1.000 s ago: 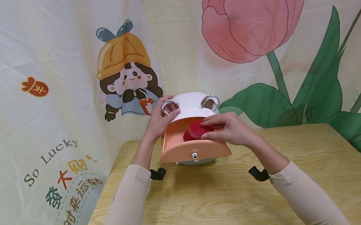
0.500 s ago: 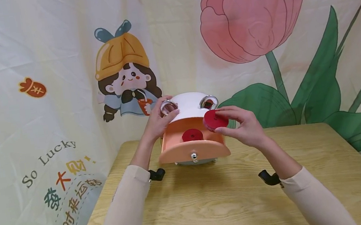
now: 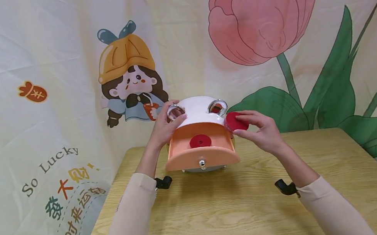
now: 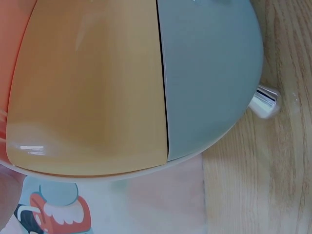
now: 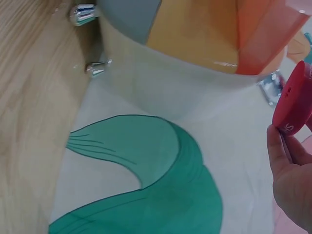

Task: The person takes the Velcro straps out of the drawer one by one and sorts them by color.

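Near the far edge of the tabletop, toward its far left corner: left hand grips the upper left of the white box at the left silver ring, thumb on the white top; box stands upright, peach drawer open at the front; one red disc lies flat inside the drawer; second red disc is raised just beside the box's right side, tilted, pinched between thumb and fingers of the right hand; whether it touches the box, cannot tell.
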